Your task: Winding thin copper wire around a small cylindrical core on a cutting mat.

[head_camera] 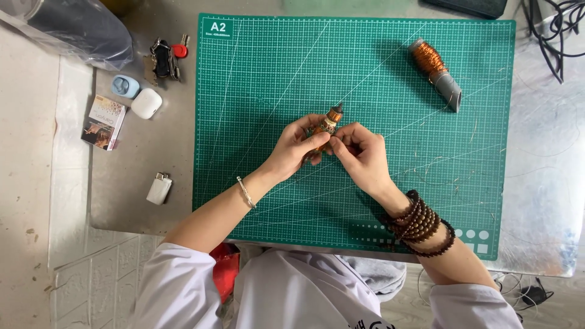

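Green cutting mat [262,91] with a white grid covers most of the grey metal desk [536,201], and your two hands meet near its middle. Your left hand [292,149] and your right hand [362,155] hold between them a small copper-wound coil piece [329,125], which stands a little above the mat and tilts up and away from you. The fingers [317,131] of both hands are pressed together on its lower part, so only the top end shows.

At the far right of the mat lies a spool of copper wire [434,70] on a grey tube, well apart from your hands. Much of the mat is bare around your hands, except for thin wire scraps on the right.

Left of the mat, on the bare desk, you have a bunch of keys [163,60], a small blue case [125,85], a white earbud case [146,103], a small printed box [105,122] and a white plug [159,189]. Black cables [557,36] lie at the far right corner. The near edge of the desk runs just in front of your body, and beyond the left edge you see pale floor tiles [36,201].
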